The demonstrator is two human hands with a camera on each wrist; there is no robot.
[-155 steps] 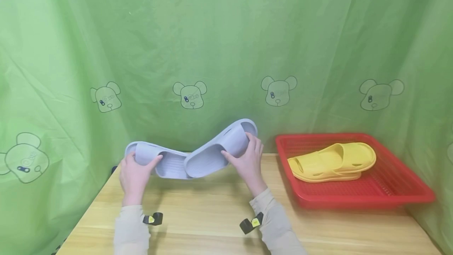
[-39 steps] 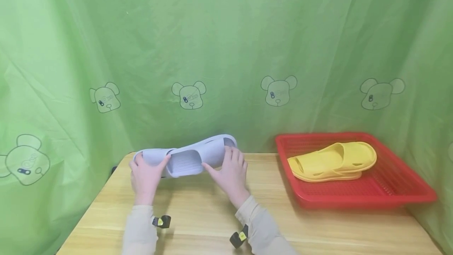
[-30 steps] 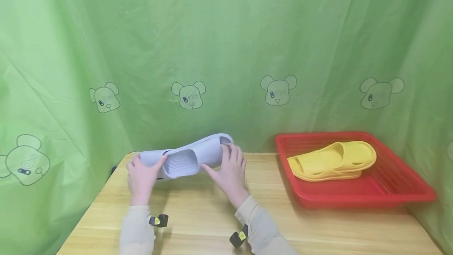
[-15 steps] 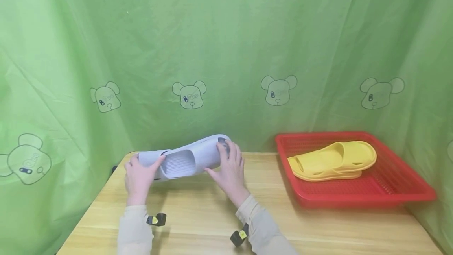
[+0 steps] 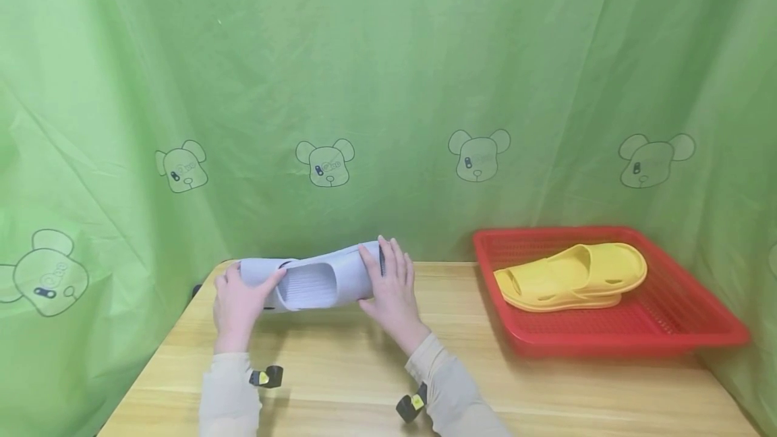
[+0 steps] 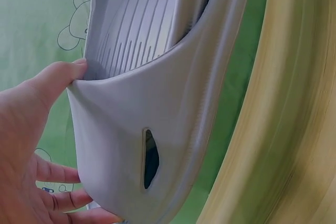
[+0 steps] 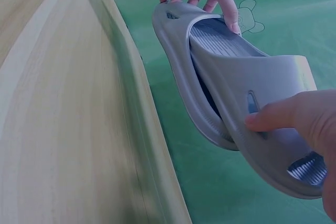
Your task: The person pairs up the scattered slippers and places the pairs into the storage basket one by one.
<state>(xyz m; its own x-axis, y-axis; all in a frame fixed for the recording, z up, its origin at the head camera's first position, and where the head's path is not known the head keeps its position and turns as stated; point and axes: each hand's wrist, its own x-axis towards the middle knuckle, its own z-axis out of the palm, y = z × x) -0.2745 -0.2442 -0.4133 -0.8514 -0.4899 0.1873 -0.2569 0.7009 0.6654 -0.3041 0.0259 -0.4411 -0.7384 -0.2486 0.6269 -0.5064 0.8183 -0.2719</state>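
Observation:
Two pale lavender-grey slippers are held up near the table's far edge, one partly inside the other. My left hand [image 5: 238, 302] grips the toe end of the left slipper [image 6: 115, 124], thumb at the strap's edge and fingers beneath. The heel of the right slipper [image 7: 275, 74] is tucked under the left slipper's strap. My right hand [image 5: 393, 288] holds the right slipper's toe end; in the right wrist view its thumb lies by the side slot of the strap. Its other fingers spread over the toe in the head view. Both heels are largely hidden by the overlap.
A red basket [image 5: 607, 341] stands at the table's right, holding yellow slippers [image 5: 558, 275] stacked together. Under my arms spreads the wooden table [image 5: 340, 369]. Behind it hangs a green curtain [image 5: 388, 86] printed with bear faces. Black wrist cameras sit on both sleeves.
The slippers have slid together from a wide V, the right one's heel going under the left one's strap. My right hand has come left and lower, its fingers shifting over the toe.

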